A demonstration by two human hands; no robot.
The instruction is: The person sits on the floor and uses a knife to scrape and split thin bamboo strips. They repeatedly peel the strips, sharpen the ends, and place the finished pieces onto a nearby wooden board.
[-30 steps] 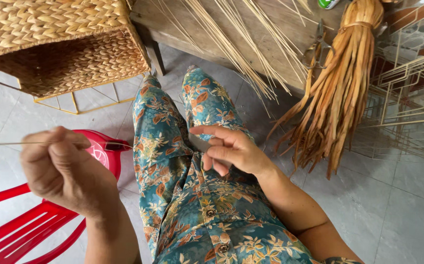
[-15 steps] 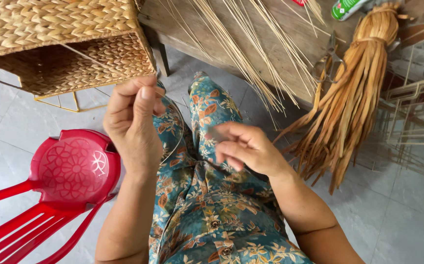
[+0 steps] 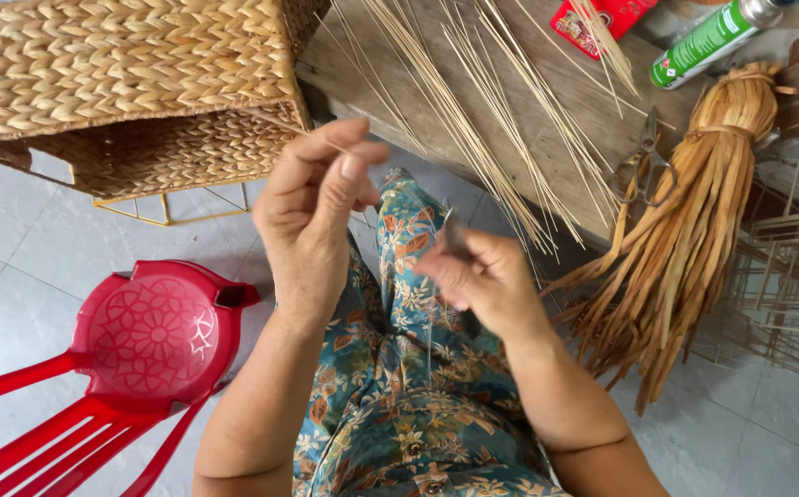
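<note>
At frame centre, the left hand (image 3: 312, 225) pinches a thin reed strand (image 3: 280, 122) between thumb and forefinger, raised before the woven basket (image 3: 123, 83) at upper left. The blurred right hand (image 3: 478, 276) seems curled shut, just right of it, above the floral-clad lap (image 3: 399, 405).

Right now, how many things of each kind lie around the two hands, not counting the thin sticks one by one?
Woven basket: 1
Red plastic chair: 1
Bundle of dried leaf strips: 1
Green spray can: 1
Scissors: 1
Red packet: 1
Total: 6
</note>
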